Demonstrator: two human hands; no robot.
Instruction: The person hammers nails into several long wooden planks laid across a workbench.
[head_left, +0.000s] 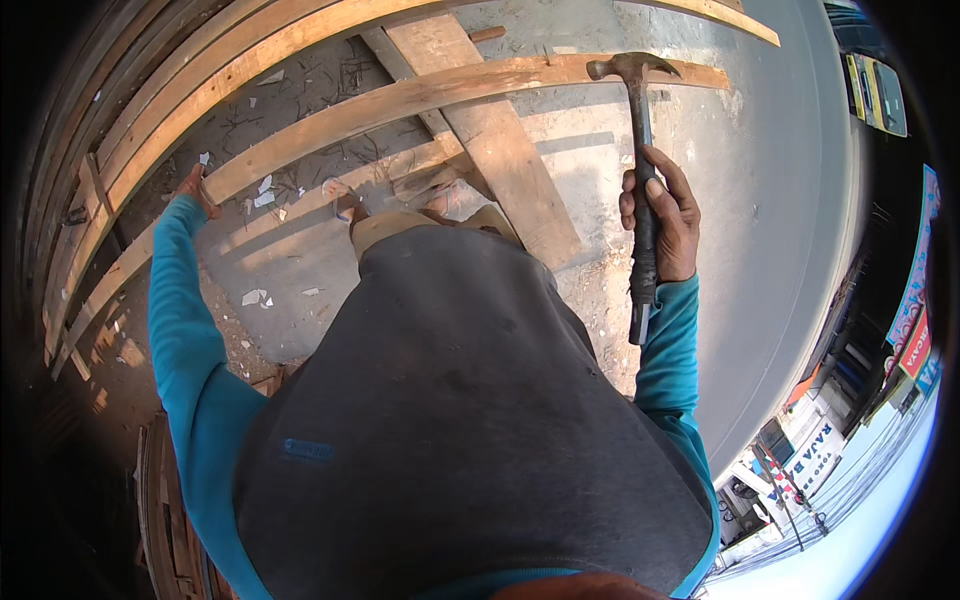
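Running thru R hand (676, 228): hammer (642, 225)

The hammer head (632, 67) is of metal, dark and rather dull; its grip (645, 235) looks like black rubber — matt, slightly uneven. The strip (400, 100) is of bare wood, quite smooth; the board (520, 185) is also wood, matt. The sleeves (185, 290) are soft matt cloth — the ground (605, 310) seems gritty.

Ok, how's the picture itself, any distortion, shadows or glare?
All in the head view: the long plank bows, probably from fisheye distortion; sunlight and shadow streak the ground; the sky at lower right is bright; the hammer in the right hand looks sharp.
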